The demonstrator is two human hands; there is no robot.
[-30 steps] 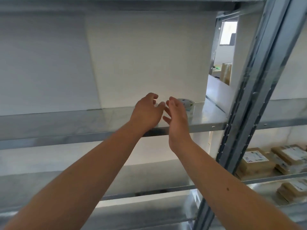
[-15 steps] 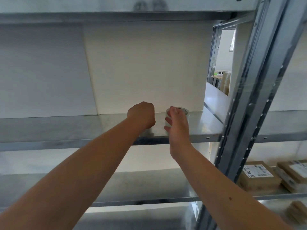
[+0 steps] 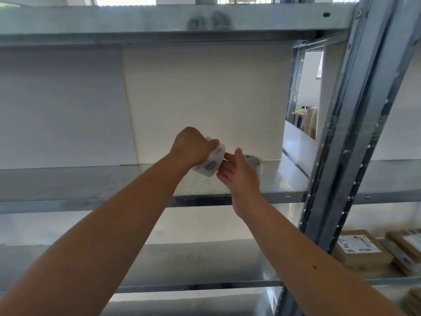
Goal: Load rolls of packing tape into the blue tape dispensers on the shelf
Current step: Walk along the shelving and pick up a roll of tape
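Your left hand (image 3: 190, 147) is clenched on a white pack (image 3: 210, 159) w/ green marks, held above the shelf (image 3: 91, 185). Your right hand (image 3: 239, 173) is released, fingers spread, just right of the pack, fingertips nearly touching it. Tape roll (image 3: 255, 159) lies flat on the shelf right behind that hand.

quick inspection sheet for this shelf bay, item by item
surface: metal shelf, mostly bare
job's things: white wrapped object, blurred, held above the shelf; tape roll on the shelf behind the right hand; no blue dispensers in view
clutter: nothing seen
grippers: left hand closed on the wrapped object; right hand open beside it, fingers at its edge
cables: nothing seen
surroundings: labelled cardboard parcels on the lower right shelf; steel upright; white back panel
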